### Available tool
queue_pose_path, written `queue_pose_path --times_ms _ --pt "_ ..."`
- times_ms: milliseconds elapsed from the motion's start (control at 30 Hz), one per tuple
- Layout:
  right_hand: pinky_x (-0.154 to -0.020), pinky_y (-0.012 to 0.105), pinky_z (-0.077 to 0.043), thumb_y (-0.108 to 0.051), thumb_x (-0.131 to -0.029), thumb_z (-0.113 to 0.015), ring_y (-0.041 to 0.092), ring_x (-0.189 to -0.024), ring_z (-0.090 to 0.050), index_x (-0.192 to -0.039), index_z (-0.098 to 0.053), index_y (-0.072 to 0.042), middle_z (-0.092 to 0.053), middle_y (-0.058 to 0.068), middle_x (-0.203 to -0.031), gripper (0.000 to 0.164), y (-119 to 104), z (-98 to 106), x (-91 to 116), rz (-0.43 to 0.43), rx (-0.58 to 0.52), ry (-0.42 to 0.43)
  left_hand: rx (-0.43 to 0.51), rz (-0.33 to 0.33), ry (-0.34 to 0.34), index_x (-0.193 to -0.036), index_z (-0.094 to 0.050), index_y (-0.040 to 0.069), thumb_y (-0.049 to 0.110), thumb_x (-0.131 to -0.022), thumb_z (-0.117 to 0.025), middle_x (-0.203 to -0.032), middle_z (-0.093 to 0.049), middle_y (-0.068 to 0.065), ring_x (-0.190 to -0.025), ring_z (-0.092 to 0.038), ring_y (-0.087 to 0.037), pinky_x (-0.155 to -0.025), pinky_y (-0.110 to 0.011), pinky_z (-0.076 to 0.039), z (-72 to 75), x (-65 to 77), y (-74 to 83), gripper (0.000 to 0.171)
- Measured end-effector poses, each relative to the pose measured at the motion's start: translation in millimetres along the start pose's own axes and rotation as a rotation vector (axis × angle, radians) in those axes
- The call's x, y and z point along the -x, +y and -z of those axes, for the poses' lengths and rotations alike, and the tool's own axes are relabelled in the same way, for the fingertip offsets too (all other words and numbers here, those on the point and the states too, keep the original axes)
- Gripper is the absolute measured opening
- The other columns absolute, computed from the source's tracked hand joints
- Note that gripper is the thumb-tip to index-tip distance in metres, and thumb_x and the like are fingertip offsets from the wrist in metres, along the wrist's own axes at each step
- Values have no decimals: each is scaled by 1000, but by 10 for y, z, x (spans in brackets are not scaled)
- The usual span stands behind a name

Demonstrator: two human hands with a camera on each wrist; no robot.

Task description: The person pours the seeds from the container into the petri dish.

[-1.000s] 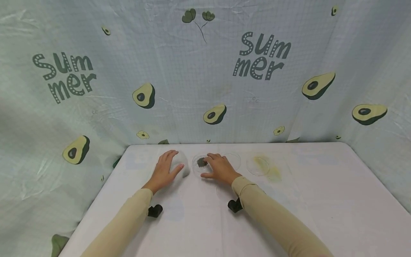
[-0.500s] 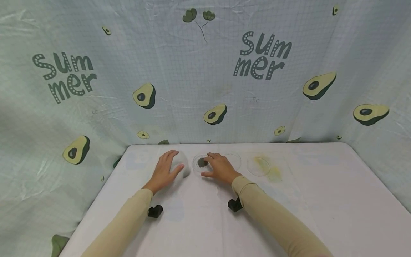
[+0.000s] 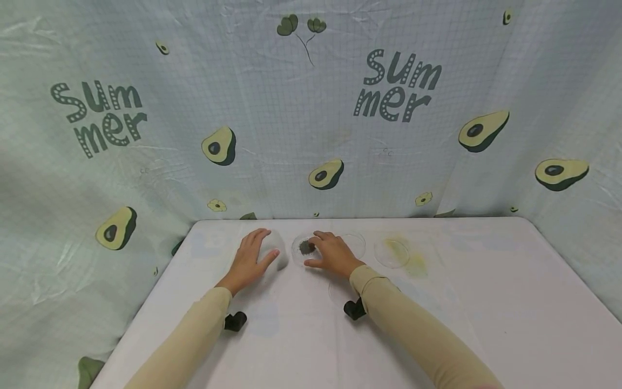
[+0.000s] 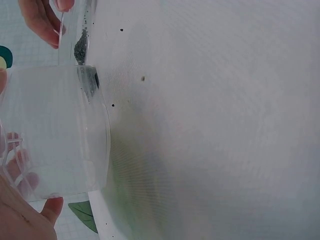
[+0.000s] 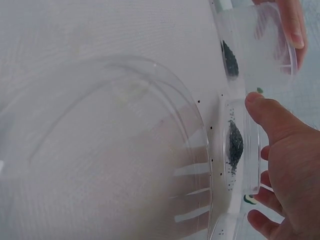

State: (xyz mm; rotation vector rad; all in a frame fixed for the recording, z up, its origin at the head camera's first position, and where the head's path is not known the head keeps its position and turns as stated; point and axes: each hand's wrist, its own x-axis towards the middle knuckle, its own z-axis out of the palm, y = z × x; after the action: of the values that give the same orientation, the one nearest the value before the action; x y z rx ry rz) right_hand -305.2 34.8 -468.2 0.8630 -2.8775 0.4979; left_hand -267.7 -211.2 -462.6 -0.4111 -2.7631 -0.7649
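Observation:
A translucent plastic tub point(image 3: 277, 241) stands at the back of the table, with dark granules point(image 5: 230, 61) gathered low inside. My left hand point(image 3: 247, 263) grips it, thumb on the near side and fingers across the far side. Just right of it sits a shallow clear petri dish point(image 5: 253, 167) with a mound of dark granules point(image 3: 306, 247) in the middle. My right hand point(image 3: 334, 255) spans that dish, thumb at one side of the rim and fingers curled at the other. In the left wrist view the tub point(image 4: 50, 125) partly overlaps the dish.
More clear round dishes lie about: one point(image 3: 360, 236) behind the right hand, another point(image 3: 407, 256) further right by yellow stains point(image 3: 415, 263), a third point(image 5: 125, 90) under the right wrist. Dark specks point(image 4: 121, 30) dot the white tabletop point(image 3: 486, 302). An avocado-print curtain point(image 3: 272, 108) hangs behind.

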Motion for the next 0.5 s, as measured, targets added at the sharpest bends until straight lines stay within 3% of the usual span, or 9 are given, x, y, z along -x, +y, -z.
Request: queue_pose_path --times_ms 500 --pt "-107 50 -43 -46 -84 -72 32 -131 -50 -130 -58 -9 -50 15 -144 60 8 -19 -26 13 -1 43 -1 -12 7 -143 -39 7 36 -96 -58 -149 -36 -16 -140 -30 -35 -114 -57 -29 -10 -1 -18 59"
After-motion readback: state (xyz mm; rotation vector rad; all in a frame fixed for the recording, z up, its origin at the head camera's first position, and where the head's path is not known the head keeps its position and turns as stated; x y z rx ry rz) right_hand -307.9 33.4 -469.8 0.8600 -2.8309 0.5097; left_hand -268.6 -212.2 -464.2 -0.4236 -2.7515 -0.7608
